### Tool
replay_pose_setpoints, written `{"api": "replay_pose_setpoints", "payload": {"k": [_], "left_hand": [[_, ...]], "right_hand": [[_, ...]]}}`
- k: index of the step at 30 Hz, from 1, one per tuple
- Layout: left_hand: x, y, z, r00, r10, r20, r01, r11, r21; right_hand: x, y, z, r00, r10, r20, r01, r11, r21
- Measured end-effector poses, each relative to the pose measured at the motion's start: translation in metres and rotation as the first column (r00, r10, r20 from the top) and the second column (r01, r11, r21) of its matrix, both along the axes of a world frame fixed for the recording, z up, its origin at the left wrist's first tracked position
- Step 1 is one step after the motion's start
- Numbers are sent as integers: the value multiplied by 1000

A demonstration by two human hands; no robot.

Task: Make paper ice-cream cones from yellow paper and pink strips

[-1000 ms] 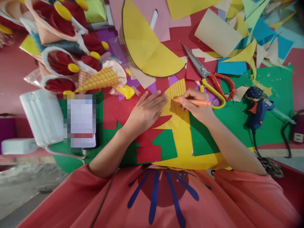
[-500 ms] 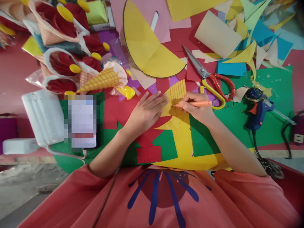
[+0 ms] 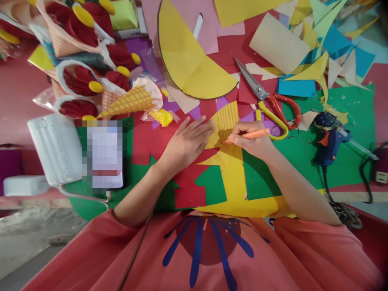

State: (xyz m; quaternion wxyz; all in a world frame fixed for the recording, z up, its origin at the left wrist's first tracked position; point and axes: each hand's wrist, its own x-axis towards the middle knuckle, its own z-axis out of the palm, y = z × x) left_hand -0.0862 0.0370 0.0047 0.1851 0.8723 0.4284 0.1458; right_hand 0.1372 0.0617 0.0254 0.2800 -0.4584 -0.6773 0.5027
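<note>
My right hand (image 3: 251, 137) is closed around an orange marker (image 3: 256, 133), its tip on a yellow paper piece (image 3: 227, 117) striped with orange lines. Flat and with fingers spread, my left hand (image 3: 189, 141) presses on the left edge of that piece. Scissors (image 3: 260, 93) with red and yellow handles lie open just beyond my right hand. Above my hands lies a larger yellow paper semicircle (image 3: 190, 60) outlined in black. To the left, a finished paper cone (image 3: 130, 101) carries an orange grid pattern on yellow.
Several decorated paper cones (image 3: 79, 79) are piled at the upper left. A phone (image 3: 106, 157) and a white device (image 3: 56, 149) lie on the left. At right rests a blue glue gun (image 3: 329, 147), with paper scraps (image 3: 318, 72) beyond it.
The marker tip in my right hand has moved slightly down the yellow paper toward me. My left hand stays in place.
</note>
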Motion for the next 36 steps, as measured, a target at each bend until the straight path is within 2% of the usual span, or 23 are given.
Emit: {"api": "replay_pose_setpoints", "payload": {"k": [8,10,15,18,23,32,36], "left_hand": [[1,0,1,1000,-5,-19,5,1000,14],[1,0,1,1000,-2,-18,3,1000,21],[0,-1,0,1000,-3,-16,3,1000,6],[0,-1,0,1000,-1,-9,1,1000,-3],[1,-1,2,999,42,23,-42,999,7],[0,-1,4,998,60,37,-58,997,-45],[0,-1,3,998,50,34,-50,999,-13]], "right_hand": [[0,0,3,1000,25,-18,-26,995,-96],[0,1,3,998,-9,-54,2,993,-121],[1,4,0,958,-184,-220,136,967,-217],[1,5,-2,941,-240,-238,201,964,-176],[0,5,-4,947,-240,-212,227,970,-85],[-4,5,-9,946,-268,-183,263,963,-52],[-6,6,-9,944,-267,-194,261,964,-53]]}}
